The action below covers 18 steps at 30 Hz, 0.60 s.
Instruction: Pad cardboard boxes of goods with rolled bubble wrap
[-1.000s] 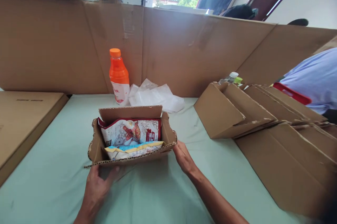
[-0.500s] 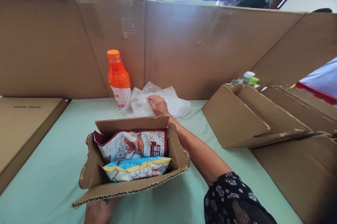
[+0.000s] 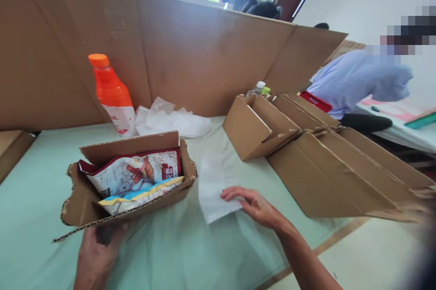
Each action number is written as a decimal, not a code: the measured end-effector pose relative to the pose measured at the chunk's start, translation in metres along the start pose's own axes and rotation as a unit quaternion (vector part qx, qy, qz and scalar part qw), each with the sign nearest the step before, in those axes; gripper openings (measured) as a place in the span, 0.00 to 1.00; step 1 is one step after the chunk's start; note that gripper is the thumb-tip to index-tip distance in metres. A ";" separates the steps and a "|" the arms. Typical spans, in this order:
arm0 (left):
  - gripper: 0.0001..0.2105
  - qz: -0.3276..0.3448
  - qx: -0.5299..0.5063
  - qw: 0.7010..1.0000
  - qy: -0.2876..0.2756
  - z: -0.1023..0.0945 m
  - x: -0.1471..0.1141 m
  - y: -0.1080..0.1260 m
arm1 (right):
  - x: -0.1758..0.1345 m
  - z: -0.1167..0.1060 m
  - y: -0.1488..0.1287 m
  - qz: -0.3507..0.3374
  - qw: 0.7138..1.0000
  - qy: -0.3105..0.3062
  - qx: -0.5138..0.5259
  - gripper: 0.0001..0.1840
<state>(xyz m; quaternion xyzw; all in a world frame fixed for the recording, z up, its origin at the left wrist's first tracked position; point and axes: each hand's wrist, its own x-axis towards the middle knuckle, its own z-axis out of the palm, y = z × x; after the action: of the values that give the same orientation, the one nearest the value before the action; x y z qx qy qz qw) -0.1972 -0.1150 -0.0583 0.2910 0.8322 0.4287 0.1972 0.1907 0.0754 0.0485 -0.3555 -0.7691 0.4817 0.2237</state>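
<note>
Right hand (image 3: 255, 206) had a translucent sheet (image 3: 214, 190) at its near right edge, narrow grip, thumb and fingers pinching, probably edge-held so the film hung flat. Left hand (image 3: 97, 253) sat at the near underside of the open carton (image 3: 73, 201), likely steadying it; fingers partly hidden, couldn't tell how tight the grip was. Carton was on the left of the table (image 3: 163, 253), with a red-edged bag (image 3: 136, 172) leaning at the back and a blue-yellow packet (image 3: 143, 194) in front, apparently stood on edge to fit. Red-edged bag had white characters on a dark red block, too small to read surely; orange bottle (image 3: 112, 92) label showed red print, illegible. No brand readable.
</note>
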 end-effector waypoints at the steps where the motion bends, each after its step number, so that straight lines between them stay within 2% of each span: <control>1: 0.37 -0.016 -0.011 1.000 -0.007 -0.003 0.002 0.002 | -0.011 0.001 -0.002 0.011 0.999 -0.029 -0.023 0.13; 3: 0.40 -0.039 -0.039 0.998 -0.016 -0.009 0.005 0.006 | -0.019 0.005 -0.012 0.014 0.998 -0.021 -0.051 0.16; 5: 0.42 -0.035 -0.053 0.998 -0.021 -0.013 0.007 0.010 | -0.012 0.019 -0.024 0.005 0.999 0.014 -0.038 0.19; 9: 0.39 -0.039 -0.049 0.998 -0.013 -0.010 0.012 0.024 | 0.035 0.070 -0.036 -0.010 1.000 0.017 0.007 0.30; 12: 0.36 -0.008 -0.069 0.998 -0.004 0.001 0.025 0.050 | 0.075 0.097 -0.034 -0.033 0.999 0.019 0.025 0.34; 15: 0.32 0.066 -0.115 0.991 -0.007 0.014 0.042 0.079 | 0.095 0.093 -0.030 -0.042 0.998 0.027 0.042 0.34; 18: 0.31 0.084 -0.139 0.987 -0.006 0.018 0.043 0.089 | 0.081 0.066 -0.024 -0.053 0.996 0.072 0.009 0.27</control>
<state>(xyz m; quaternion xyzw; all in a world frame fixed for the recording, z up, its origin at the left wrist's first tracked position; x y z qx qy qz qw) -0.1912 -0.0346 0.0016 0.3322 0.7360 0.5535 0.2038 0.0852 0.0922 0.0419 -0.3454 -0.7645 0.4495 0.3069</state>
